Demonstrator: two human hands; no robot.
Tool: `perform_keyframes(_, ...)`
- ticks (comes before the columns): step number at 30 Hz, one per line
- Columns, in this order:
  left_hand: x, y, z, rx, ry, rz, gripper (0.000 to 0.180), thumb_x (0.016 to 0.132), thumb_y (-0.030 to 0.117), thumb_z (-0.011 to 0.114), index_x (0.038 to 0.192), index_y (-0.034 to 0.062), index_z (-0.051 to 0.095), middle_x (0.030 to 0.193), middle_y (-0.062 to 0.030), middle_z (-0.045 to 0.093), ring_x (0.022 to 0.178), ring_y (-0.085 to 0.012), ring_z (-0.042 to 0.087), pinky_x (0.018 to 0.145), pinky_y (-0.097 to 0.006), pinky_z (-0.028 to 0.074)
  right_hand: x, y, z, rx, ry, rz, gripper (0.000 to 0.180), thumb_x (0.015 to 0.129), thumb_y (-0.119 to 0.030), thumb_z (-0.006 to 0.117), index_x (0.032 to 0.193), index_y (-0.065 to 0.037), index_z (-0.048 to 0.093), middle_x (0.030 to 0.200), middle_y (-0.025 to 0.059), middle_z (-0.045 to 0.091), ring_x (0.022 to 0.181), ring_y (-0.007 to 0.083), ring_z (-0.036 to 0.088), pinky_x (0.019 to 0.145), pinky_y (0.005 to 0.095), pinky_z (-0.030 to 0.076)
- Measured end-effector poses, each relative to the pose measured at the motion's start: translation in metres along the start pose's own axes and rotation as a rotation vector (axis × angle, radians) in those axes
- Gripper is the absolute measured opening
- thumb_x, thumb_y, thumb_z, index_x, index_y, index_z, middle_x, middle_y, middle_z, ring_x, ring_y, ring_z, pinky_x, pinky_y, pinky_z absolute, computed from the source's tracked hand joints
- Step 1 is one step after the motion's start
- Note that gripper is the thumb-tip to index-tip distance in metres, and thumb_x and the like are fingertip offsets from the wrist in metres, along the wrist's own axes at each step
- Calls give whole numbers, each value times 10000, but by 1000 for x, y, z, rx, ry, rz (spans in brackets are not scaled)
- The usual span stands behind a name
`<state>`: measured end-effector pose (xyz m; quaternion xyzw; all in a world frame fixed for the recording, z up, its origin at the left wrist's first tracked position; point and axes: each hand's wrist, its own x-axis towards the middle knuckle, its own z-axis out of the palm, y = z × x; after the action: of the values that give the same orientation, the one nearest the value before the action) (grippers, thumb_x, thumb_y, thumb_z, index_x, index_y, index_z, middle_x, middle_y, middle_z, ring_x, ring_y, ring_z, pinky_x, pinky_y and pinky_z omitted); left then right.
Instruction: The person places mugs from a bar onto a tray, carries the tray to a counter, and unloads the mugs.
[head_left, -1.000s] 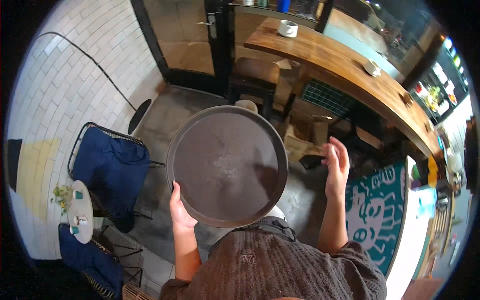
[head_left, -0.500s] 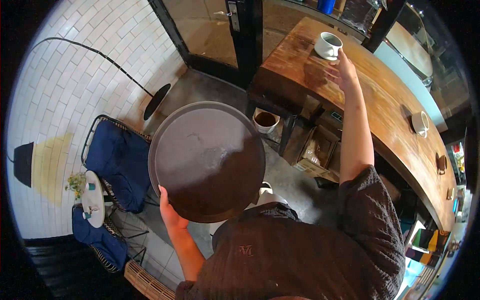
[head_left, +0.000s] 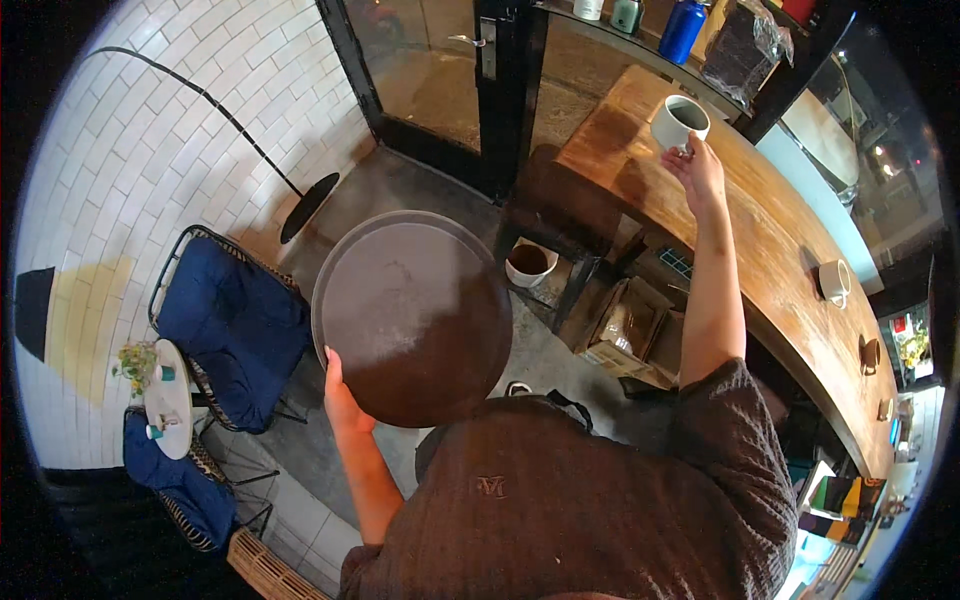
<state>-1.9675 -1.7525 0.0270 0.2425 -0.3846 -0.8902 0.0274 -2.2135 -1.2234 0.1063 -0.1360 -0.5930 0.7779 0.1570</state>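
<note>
The left hand point(head_left: 350, 408) clasps the round brown tray point(head_left: 405, 320) by its rim, its surface bare; the right hand point(head_left: 703, 180) pinches a white mug point(head_left: 670, 127) at the wooden counter point(head_left: 765, 215), where a second mug point(head_left: 831, 281) and smaller cups point(head_left: 870, 356) stand untouched.

Light moderate, warm on the wooden counter point(head_left: 775, 230). Soft shadow covers the right part of the round tray point(head_left: 410, 318); its left side is paler. Window point(head_left: 885, 115) at upper right: dark, small glare spots. Tiled wall point(head_left: 205, 180) bows at left; corners black; lower-right edge overexposed.
</note>
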Motion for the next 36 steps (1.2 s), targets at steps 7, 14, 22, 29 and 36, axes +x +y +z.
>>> perform_keyframes(7,20,42,-26,76,54,-16,640,973,458,490,1403,-4,384,1388,-142,467,1231,-297,484,1037,-428,382,-132,-42,64,14,-102,7,326,989,-303,499,1053,14,539,858,107,591,741,209,612,656,339,513)
perform_keyframes(14,61,48,-76,-46,-34,-100,593,986,423,481,1399,5,394,1402,-115,466,1231,-286,484,1042,-413,378,-239,27,101,-28,-185,195,353,987,-340,473,1014,-1,568,827,101,588,694,182,570,591,317,469)
perform_keyframes(22,92,38,-104,22,70,-188,657,959,457,526,1409,2,377,1428,-106,427,1261,-278,449,1044,-426,365,-268,208,90,-150,-98,545,332,1009,-322,442,889,-30,546,736,46,542,665,128,504,611,274,398)
perform_keyframes(29,94,3,-108,163,297,-188,639,963,463,509,1425,43,376,1453,-131,402,1295,-314,423,1068,-461,343,-206,431,17,73,-181,615,263,979,-284,451,828,-70,468,779,58,506,727,186,511,711,340,426)
perform_keyframes(36,76,-42,-101,155,459,-129,644,956,476,508,1429,57,381,1447,-125,417,1283,-338,435,1053,-484,358,-108,567,-9,-73,22,683,291,980,-322,489,771,-119,502,766,43,553,723,184,555,666,318,448)
